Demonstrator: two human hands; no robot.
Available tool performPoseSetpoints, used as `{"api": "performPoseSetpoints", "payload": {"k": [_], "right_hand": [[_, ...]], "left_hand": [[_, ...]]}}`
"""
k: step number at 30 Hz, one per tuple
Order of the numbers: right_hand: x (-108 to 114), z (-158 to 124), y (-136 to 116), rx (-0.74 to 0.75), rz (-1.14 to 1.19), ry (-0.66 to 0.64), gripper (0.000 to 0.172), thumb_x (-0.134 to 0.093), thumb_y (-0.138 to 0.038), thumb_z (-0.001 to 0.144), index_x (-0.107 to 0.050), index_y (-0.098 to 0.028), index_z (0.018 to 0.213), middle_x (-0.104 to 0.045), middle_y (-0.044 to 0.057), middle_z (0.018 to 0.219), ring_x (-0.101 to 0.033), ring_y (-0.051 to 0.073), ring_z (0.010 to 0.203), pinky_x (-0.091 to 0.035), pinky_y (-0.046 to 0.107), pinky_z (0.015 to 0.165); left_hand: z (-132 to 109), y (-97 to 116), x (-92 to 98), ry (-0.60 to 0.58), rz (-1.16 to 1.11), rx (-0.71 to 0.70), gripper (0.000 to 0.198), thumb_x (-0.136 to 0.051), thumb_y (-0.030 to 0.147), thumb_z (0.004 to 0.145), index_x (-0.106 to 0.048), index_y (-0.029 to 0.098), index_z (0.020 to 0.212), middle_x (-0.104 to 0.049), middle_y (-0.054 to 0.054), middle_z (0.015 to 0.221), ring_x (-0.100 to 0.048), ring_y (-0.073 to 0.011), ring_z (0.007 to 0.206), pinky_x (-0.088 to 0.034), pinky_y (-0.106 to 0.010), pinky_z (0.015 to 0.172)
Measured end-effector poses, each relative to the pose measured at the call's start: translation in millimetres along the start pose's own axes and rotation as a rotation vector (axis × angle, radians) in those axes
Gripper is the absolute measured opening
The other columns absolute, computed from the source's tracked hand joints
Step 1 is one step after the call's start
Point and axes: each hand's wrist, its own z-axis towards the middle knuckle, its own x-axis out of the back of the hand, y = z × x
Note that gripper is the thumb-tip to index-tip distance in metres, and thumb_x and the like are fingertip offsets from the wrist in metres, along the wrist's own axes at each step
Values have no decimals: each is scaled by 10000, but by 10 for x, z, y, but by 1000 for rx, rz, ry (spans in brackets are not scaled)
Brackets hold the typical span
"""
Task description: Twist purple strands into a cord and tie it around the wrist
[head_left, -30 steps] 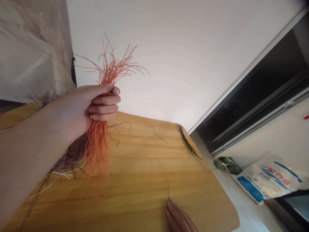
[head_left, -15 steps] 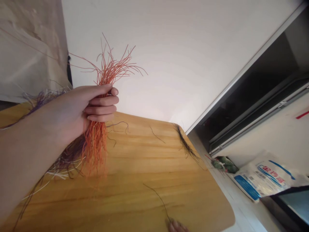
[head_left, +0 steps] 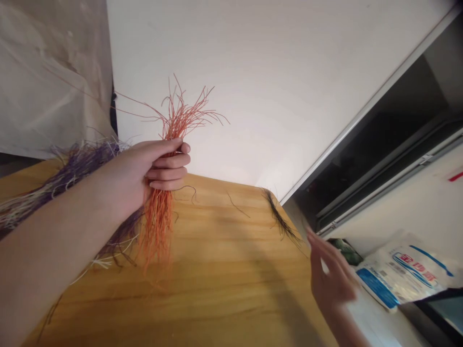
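Note:
My left hand point(head_left: 164, 168) is closed around an upright bundle of orange strands point(head_left: 157, 226), their loose ends fanning out above the fist and hanging below it. Behind my left forearm lies a heap of purple and white strands point(head_left: 85, 164). My right hand point(head_left: 334, 284), blurred by motion, is raised over the table's right edge with thumb and forefinger in a pinch. Whatever the pinch holds cannot be made out. A small dark bunch of strands point(head_left: 278, 214) rests near the far right corner of the wooden table point(head_left: 217, 299).
A white wall point(head_left: 253, 96) stands behind the table, with a pale sheet point(head_left: 54, 96) at the left. Off the right edge are a printed white bag point(head_left: 408, 270) and a dark green bundle point(head_left: 345, 250). One thin loose strand point(head_left: 238, 207) lies on the tabletop.
My right hand has risen from the bottom edge toward the right. The dark strand it touched there no longer shows on the table. My left hand still grips the orange strands, slightly further right in view.

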Motion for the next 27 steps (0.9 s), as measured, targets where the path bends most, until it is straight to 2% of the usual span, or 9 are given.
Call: {"api": "performPoseSetpoints", "payload": {"k": [2,4,9,11,14,18,20,23,27], "right_hand": [[-310,397,178,-38,-27,-50,274,-422,-276,993,-667,-215,1098,-689,102,1177,-641,234,1111,-495,413,972],[-626,698,351,-69,-52,-187,270,-427,-272,1001,-649,-181,1127,-675,111,1181,-630,218,1111,-492,415,972],[-1093,999,551,-132,-111,-592,233,-581,-304,938,-615,-155,1113,-649,70,1101,-653,184,913,-560,383,794],[-1160,1020,470,-146,-125,-650,248,-576,-297,940,-602,-159,1143,-633,79,1143,-643,199,958,-553,402,819],[-1255,979,146,-94,-84,-672,290,-562,-291,946,-572,-187,1216,-565,98,1289,-590,240,1104,-506,463,922],[-1489,809,-434,117,92,-803,337,-571,-306,940,-554,-207,1262,-528,100,1354,-558,257,1167,-470,493,974],[-1643,740,-628,145,132,-821,373,-575,-327,937,-535,-193,1283,-522,106,1359,-553,270,1177,-465,508,974],[-1868,728,-702,66,111,-777,372,-570,-313,940,-528,-186,1287,-518,109,1359,-549,274,1182,-465,513,972],[-2043,822,-558,-49,75,-707,354,-584,-302,933,-544,-175,1261,-543,105,1321,-569,267,1148,-485,500,946]], "left_hand": [[1,-8,3,13,56,-17,216,-475,155,913,-589,134,730,-153,92,510,-127,-26,328,-203,-115,271],[-12,0,-6,36,85,-34,206,-499,150,892,-595,129,711,-137,95,521,-94,-32,352,-223,-117,271],[-72,76,-49,85,40,-78,246,-455,136,901,-591,127,697,-114,96,538,-42,-40,372,-200,-118,269],[-84,110,-68,137,38,-75,297,-411,130,923,-578,126,677,-107,94,542,-44,-43,376,-200,-119,275],[-71,132,-72,171,44,-68,297,-420,137,925,-569,127,668,-106,96,540,-58,-41,369,-203,-119,277],[-29,102,-12,109,23,-74,232,-478,148,903,-572,127,692,-105,102,540,-58,-32,355,-204,-110,270],[-24,84,18,85,8,-70,236,-459,143,914,-573,125,708,-107,102,542,-48,-32,358,-204,-102,269],[-43,81,30,58,-1,-61,270,-414,136,934,-574,122,718,-112,101,542,-42,-34,365,-213,-98,271],[-63,106,-6,81,-1,-72,273,-417,141,938,-579,115,719,-122,101,543,-62,-30,363,-201,-102,275]]}}
